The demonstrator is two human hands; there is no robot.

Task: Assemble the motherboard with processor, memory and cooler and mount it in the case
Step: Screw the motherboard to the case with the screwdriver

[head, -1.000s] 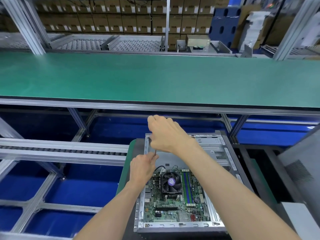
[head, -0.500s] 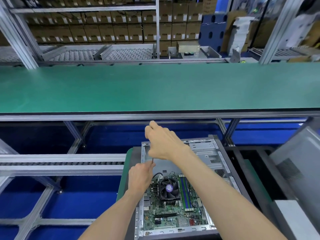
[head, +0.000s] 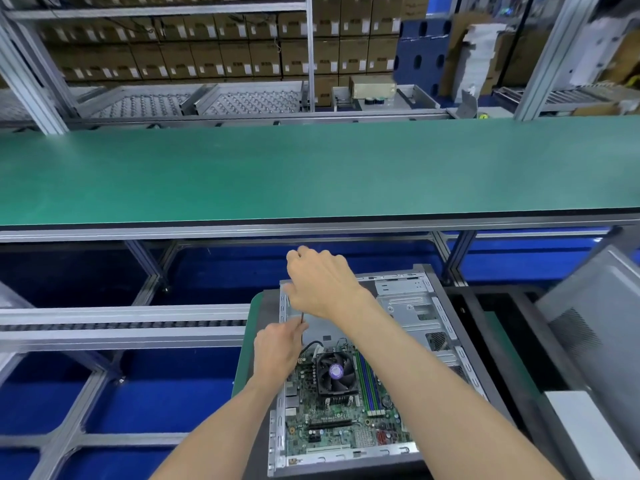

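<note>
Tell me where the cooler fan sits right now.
In the head view, the cooler fan sits on the motherboard inside the open case, just left of the memory sticks and right of the left hand.

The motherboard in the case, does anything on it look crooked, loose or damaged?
Nothing stands out. The motherboard lies flat in the case, with the cooler and memory sticks sitting square. Both hands hold a thin screwdriver near its far left corner.
</note>
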